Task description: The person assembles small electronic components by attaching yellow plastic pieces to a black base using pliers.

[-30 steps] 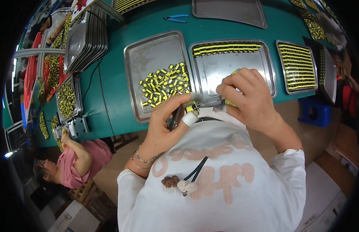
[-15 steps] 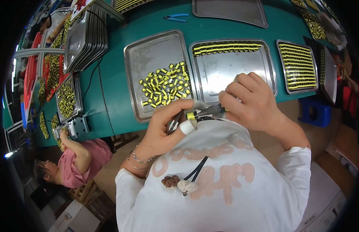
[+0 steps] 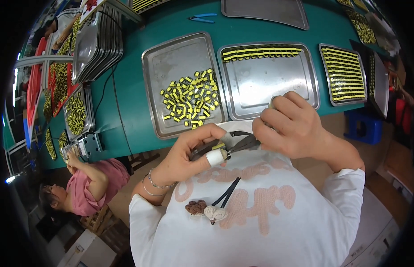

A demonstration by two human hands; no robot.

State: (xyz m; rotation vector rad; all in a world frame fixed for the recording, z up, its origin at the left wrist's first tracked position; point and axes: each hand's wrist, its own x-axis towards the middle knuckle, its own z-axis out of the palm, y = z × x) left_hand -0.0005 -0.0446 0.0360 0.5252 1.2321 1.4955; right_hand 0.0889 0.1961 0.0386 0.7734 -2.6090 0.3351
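My left hand pinches a small yellow-and-black coil part between thumb and forefinger, both tips wrapped in pale tape or covers. Something dark also shows inside its curled fingers, its kind hidden. My right hand is closed round a dark, pointed tweezers-like tool, whose tips reach the coil part at the left fingertips. Both hands are in front of my white shirt. Beyond them, a metal tray bears a loose heap of yellow-and-black coil parts. Beside it another tray carries a neat row along its far edge.
A full tray of rowed parts stands at the right, near a blue stool. Blue-handled cutters lie farther back on the green table. Stacked trays stand left; a co-worker in pink sits at the left.
Both hands have come slightly nearer my body. The coil part has turned and sits deeper between the left fingers, and the tool's two blades now show farther apart.
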